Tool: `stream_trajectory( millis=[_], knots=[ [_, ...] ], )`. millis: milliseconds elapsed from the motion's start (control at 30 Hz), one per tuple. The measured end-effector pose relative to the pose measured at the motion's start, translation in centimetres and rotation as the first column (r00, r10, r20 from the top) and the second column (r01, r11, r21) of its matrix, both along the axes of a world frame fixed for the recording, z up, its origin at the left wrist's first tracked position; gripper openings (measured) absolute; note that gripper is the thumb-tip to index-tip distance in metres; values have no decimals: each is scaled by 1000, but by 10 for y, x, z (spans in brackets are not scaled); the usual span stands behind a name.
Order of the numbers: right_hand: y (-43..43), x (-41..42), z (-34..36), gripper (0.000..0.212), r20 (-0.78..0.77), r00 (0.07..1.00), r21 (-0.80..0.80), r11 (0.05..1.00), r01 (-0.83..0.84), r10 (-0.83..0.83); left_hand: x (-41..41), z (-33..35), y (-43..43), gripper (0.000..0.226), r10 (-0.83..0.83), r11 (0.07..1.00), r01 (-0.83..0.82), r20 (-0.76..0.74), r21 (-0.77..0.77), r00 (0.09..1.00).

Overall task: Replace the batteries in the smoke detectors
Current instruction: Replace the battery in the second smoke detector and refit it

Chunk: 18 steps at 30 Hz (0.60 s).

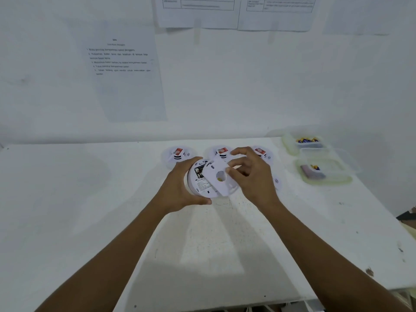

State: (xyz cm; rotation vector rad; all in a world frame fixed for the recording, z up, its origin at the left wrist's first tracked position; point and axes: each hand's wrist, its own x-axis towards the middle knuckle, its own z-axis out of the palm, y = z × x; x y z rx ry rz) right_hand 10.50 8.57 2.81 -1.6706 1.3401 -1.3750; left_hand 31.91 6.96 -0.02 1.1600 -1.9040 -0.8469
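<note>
Held smoke detector [202, 183]: white and round, lifted just above the table, tilted with its back toward the camera; a printed label and an opening in its upper left part show.
Left hand [180, 188]: curled around the detector's left rim, thumb under the lower edge, fingers over the top edge.
Back plate [219, 176]: white disc with a round centre hole, lying skewed across the detector's right half and lifted off it on the left.
Right hand [252, 174]: thumb and curled fingers pinch the plate's right edge; the forefinger is raised above it.
Row of detectors: three more lie face up along the table's far edge, left [177, 154], middle [221, 152] and right [262, 152], each with a red tag.
Fifth detector [276, 182]: mostly hidden behind the right hand.
Far container [290, 143]: clear plastic tub at the far right, holding yellow-and-blue batteries [307, 140].
Near container [344, 176]: clear tub just in front of it, holding a greyish item and something yellow and blue; what these are I cannot tell.
Table [90, 199]: white, scuffed.
Instruction sheet [121, 70]: taped to the wall at left, text too blurred to read.
Forms [198, 10]: two printed sheets on the wall at the top.
</note>
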Motion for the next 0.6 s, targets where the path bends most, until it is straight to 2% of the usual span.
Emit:
stream_trajectory(
  millis=[100, 167, 233, 333, 400, 600],
  knots=[
    [-4, 3, -11, 16, -187, 980, -130, 991, 38, -62, -17, 5, 1, 85, -19, 1000, 19, -15, -21, 1000],
    [-7, 3, -15, 14, -256, 961, -185, 981, 59, -106, -24, 5, 0, 81, -15, 1000, 15, -22, -18, 1000],
    [-6, 3, -15, 17, -299, 948, -179, 982, 55, -108, -29, 7, -2, 78, -16, 1000, 16, -4, -9, 1000],
    [-1, 4, -11, 40, -377, 924, -134, 991, 13, -62, -34, 7, -4, 76, -4, 1000, 4, 14, -1, 1000],
    [0, 4, -8, 49, -415, 908, -128, 992, 5, -58, -34, 7, -5, 78, 15, 1000, -15, 5, -8, 1000],
    [-6, 2, -2, 48, -499, 864, -124, 992, 6, -68, -36, 5, -11, 83, 11, 1000, -10, 21, -12, 1000]
  ],
)
